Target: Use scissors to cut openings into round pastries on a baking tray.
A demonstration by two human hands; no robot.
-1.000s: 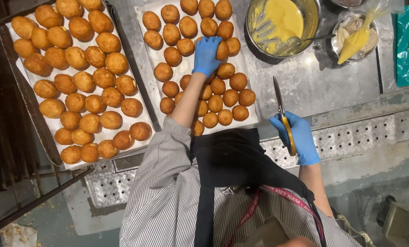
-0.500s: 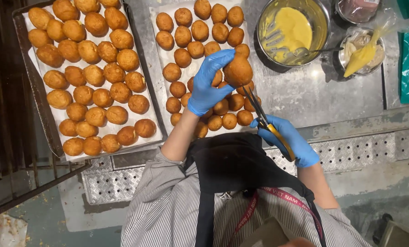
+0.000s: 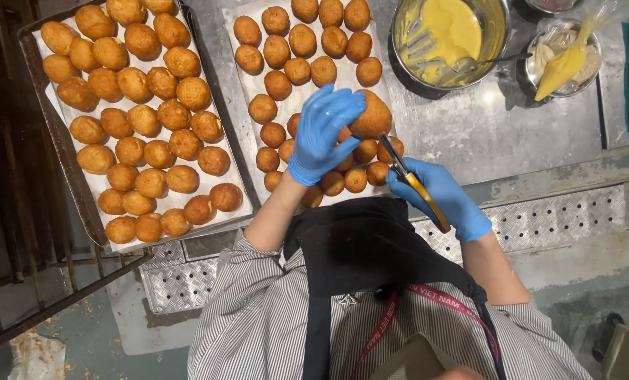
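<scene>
Golden-brown and crusted, the bun (image 3: 372,115) sits lifted above the right-hand tray (image 3: 247,42), pinched in the curled fingers of the left hand (image 3: 323,134); it looks light, with a crisp shell that would likely crack or dent under a hard squeeze, so a hold round its broad middle with spread fingertips seems safest; the gloves may slip on an oily crust. Just right of and below that grip, the right hand (image 3: 444,199) is closed round the yellow handle of a small knife (image 3: 409,177), its blade tip pointing up at the underside of the bun, close to touching it. Largest container, well left of the grip: the left-hand tray (image 3: 47,134), paper-lined and packed with rows of like buns; next, under the grip, the right-hand tray, about half filled; up and right, a steel bowl (image 3: 497,35) of yellow cream with a whisk in it; further right, a smaller bowl (image 3: 536,67) holding a piping bag (image 3: 564,63) of the same yellow filling.
</scene>
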